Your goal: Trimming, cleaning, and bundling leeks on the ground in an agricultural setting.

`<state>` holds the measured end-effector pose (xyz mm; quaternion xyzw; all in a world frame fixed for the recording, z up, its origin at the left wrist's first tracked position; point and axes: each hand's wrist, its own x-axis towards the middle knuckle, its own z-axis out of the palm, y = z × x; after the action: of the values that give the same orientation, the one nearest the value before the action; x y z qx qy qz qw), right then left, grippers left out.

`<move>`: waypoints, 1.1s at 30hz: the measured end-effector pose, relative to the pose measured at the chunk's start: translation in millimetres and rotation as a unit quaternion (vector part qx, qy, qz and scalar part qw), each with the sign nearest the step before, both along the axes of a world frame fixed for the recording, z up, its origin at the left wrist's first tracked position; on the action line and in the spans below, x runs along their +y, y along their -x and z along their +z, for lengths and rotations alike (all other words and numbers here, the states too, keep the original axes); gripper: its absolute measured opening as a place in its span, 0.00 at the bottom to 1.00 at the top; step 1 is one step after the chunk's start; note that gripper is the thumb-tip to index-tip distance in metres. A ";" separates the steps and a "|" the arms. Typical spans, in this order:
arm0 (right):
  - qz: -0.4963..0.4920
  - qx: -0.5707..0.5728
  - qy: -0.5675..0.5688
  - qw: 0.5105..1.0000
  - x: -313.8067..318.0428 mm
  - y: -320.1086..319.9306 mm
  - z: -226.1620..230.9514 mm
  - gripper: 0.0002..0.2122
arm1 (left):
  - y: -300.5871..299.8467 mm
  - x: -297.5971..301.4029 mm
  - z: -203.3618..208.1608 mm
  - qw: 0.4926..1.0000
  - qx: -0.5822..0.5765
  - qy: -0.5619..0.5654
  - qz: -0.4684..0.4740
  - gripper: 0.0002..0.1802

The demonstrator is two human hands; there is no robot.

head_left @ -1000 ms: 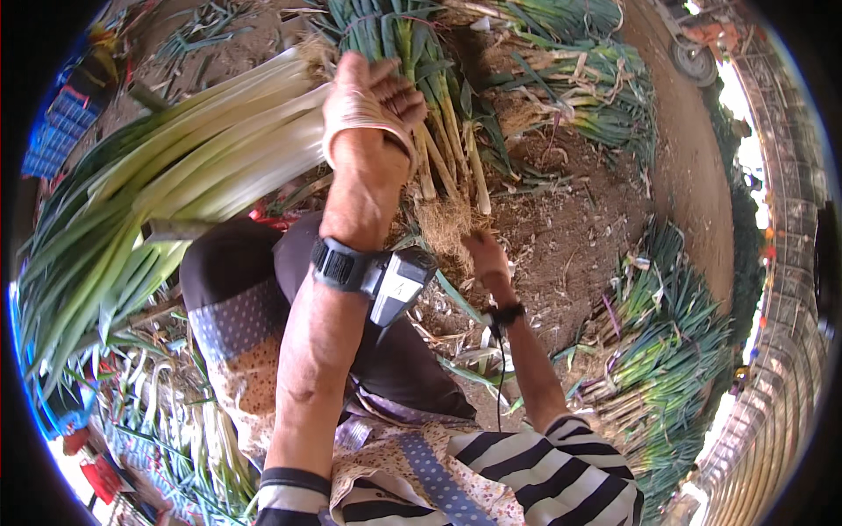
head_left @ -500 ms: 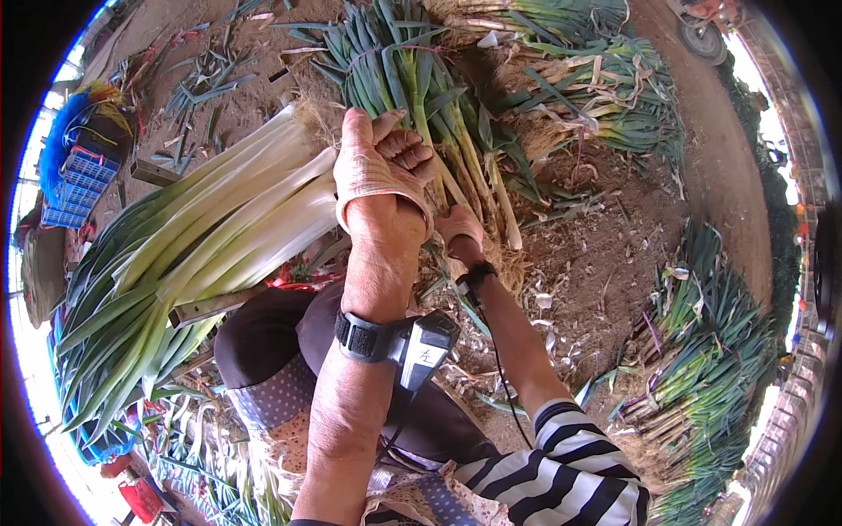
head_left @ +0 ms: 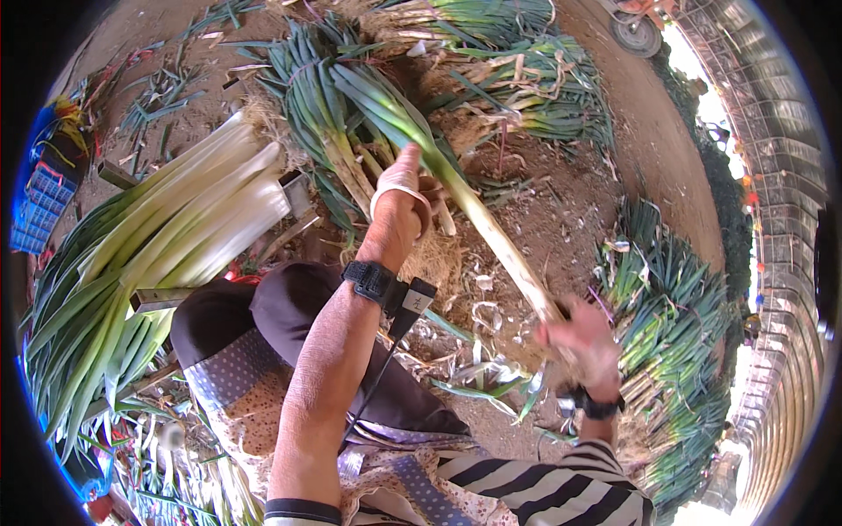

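Observation:
A long leek (head_left: 487, 223) slants across the middle, its green leaves at the far left and its pale root end at the near right. My left hand (head_left: 408, 195), in a light fingerless glove, is closed round it where green turns to pale; some of those fingers are hidden. At the root end my right hand (head_left: 586, 344) grips the leek, blurred by motion. Beyond my left hand lies a bundle of untrimmed leeks (head_left: 307, 101). To the left a thick pile of cleaned leeks (head_left: 189, 197) with white stalks rests beside my knees.
More bundled leeks (head_left: 535, 92) lie at the back, others (head_left: 671, 333) along the right. Blue crates (head_left: 42, 206) stand at the far left. Metal bar ends (head_left: 162, 300) jut out by the cleaned pile. Peelings litter the dirt floor (head_left: 561, 210). A wheel (head_left: 636, 37) shows far right.
My right hand has moved from the bundle out to the right, and one leek now stretches between both hands. The left hand has closed on it. The whole view has shifted slightly.

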<state>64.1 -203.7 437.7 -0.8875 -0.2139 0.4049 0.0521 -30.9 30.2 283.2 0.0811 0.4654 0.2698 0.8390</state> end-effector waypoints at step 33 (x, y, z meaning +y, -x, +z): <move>-0.069 -0.041 -0.138 0.987 -39.8 51.2 -147.5 0.20 | -17.2 -79.3 -40.0 0.550 0.204 -0.699 -0.408 0.10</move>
<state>12.9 -243.6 290.3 -0.9003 -0.2080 0.3299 0.1933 -13.6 -49.1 243.2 0.8763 0.2052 0.1151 0.4205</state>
